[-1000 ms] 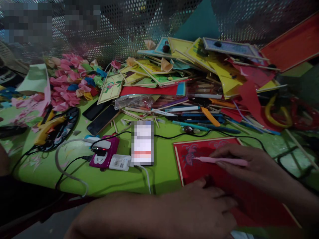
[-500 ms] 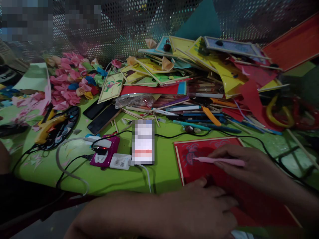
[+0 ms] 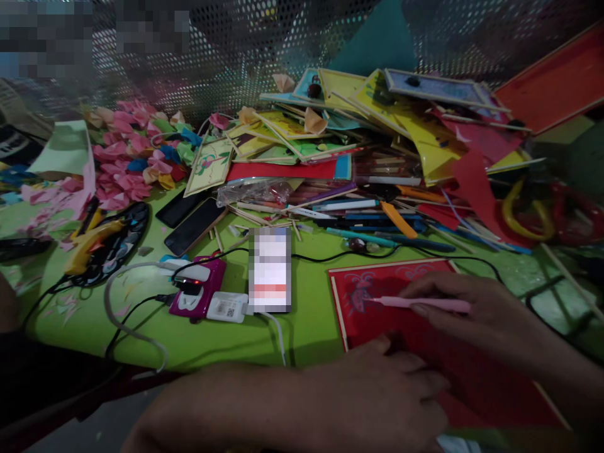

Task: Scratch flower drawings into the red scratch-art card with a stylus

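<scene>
My right hand pinches a slim pink pen, its pale tip touching the red card at the upper left. Under the tip is a small outlined drawing with pinkish filling; fainter curled lines run along the top of the card. Thin wooden strips edge the card. Across its lower left part my left hand lies flat, fingers loosely bent and holding nothing. That hand and forearm hide the card's near left corner.
A lit phone lies left of the card, beside a purple power strip with cables. Behind are pens, sticks and a heap of framed cards. Pink paper flowers and a yellow glue gun lie at left; yellow-handled scissors at right.
The pen and my right hand have shifted very slightly right, and the pen lies a little flatter. My left hand stays in place on the card.
</scene>
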Action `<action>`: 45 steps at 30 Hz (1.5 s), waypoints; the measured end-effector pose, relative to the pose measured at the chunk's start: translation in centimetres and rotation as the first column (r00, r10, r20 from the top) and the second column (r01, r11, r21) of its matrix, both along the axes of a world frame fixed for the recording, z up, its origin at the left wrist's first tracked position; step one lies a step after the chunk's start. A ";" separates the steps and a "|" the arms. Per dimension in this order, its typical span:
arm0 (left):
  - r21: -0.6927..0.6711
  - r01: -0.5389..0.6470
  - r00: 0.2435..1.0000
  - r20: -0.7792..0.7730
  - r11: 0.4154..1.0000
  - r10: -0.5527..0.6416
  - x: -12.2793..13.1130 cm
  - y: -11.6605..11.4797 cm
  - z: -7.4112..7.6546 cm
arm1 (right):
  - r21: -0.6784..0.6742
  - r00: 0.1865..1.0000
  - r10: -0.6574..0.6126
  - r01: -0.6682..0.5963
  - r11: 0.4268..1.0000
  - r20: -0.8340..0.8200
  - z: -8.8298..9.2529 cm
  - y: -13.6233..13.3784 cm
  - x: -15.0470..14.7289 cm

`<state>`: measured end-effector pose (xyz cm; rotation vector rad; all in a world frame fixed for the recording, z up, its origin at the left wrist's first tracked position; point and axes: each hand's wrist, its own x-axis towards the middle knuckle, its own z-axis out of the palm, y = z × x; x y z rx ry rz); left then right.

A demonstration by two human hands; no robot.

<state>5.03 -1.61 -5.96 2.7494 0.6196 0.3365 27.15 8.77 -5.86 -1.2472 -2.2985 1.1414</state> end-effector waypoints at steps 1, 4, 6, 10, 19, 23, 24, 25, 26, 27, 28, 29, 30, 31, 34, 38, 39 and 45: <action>-0.001 0.003 1.000 -0.002 1.000 -0.003 0.0 0.0 0.1 | -0.008 1.000 -0.002 0.002 1.000 -0.006 0.0 0.0 0.0; -0.004 0.009 1.000 -0.017 1.000 -0.009 0.0 0.1 0.3 | -0.030 0.999 -0.028 0.027 0.999 -0.027 0.1 -0.2 -0.1; -0.006 0.010 1.000 -0.020 1.000 -0.010 0.0 0.2 0.4 | -0.039 0.998 -0.055 0.054 0.998 -0.043 0.3 -0.2 -0.2; -0.006 0.009 1.000 -0.018 1.000 -0.009 0.0 0.2 0.4 | -0.053 0.997 -0.058 0.055 0.997 -0.054 0.4 -0.3 -0.3; 0.020 0.002 1.000 -0.013 1.000 -0.001 0.0 0.0 0.3 | -0.035 1.000 0.028 -0.028 0.999 -0.011 0.5 -0.3 -0.7; 0.023 -0.001 1.000 -0.009 1.000 0.002 0.0 0.1 0.1 | -0.039 0.999 0.021 -0.023 0.999 -0.029 0.1 -0.4 -0.8; 0.024 -0.002 1.000 -0.009 1.000 0.002 0.0 0.1 0.1 | -0.043 0.999 0.020 -0.022 0.999 -0.028 0.1 -0.4 -0.8; 0.026 -0.002 1.000 -0.009 1.000 0.002 0.0 0.1 0.1 | -0.042 0.999 0.020 -0.021 0.999 -0.027 0.0 -0.4 -0.8; 0.025 0.001 1.000 -0.012 1.000 0.000 0.0 0.0 0.1 | -0.038 0.999 0.022 -0.023 0.999 -0.029 0.0 -0.4 -0.8; 0.025 0.004 1.000 -0.015 1.000 -0.004 0.0 0.0 0.1 | -0.033 0.999 0.024 -0.025 0.999 -0.033 0.0 -0.4 -0.9; 0.025 0.005 1.000 -0.018 1.000 -0.005 0.0 0.0 0.1 | -0.026 0.999 0.026 -0.027 0.999 -0.037 0.1 -0.4 -0.9; 0.027 0.005 1.000 -0.019 1.000 -0.004 0.0 0.0 0.2 | -0.019 0.999 0.028 -0.029 0.999 -0.040 0.2 -0.4 -1.0; 0.030 0.003 1.000 -0.021 1.000 -0.003 0.0 0.0 0.2 | -0.013 0.999 0.031 -0.031 0.999 -0.041 0.3 -0.3 -1.0; 0.033 0.005 1.000 -0.024 0.999 -0.004 0.0 0.0 0.1 | -0.008 0.999 0.033 -0.033 0.999 -0.040 0.4 -0.2 -1.0; 0.036 0.005 1.000 -0.017 0.999 -0.005 0.0 0.0 0.0 | -0.003 0.999 0.034 -0.034 0.999 -0.022 0.5 -0.1 -1.0; 0.031 0.003 1.000 -0.004 1.000 -0.003 0.0 0.0 0.0 | -0.006 1.000 0.014 -0.014 1.000 -0.001 0.4 -0.1 -0.7; 0.024 0.005 1.000 -0.009 1.000 -0.005 0.0 0.0 0.0 | -0.006 1.000 0.002 -0.002 1.000 0.002 0.4 -0.2 -0.6; 0.007 0.011 1.000 -0.011 1.000 -0.011 0.0 0.1 0.3 | -0.031 0.999 -0.036 0.036 0.999 0.000 0.7 -0.5 -0.7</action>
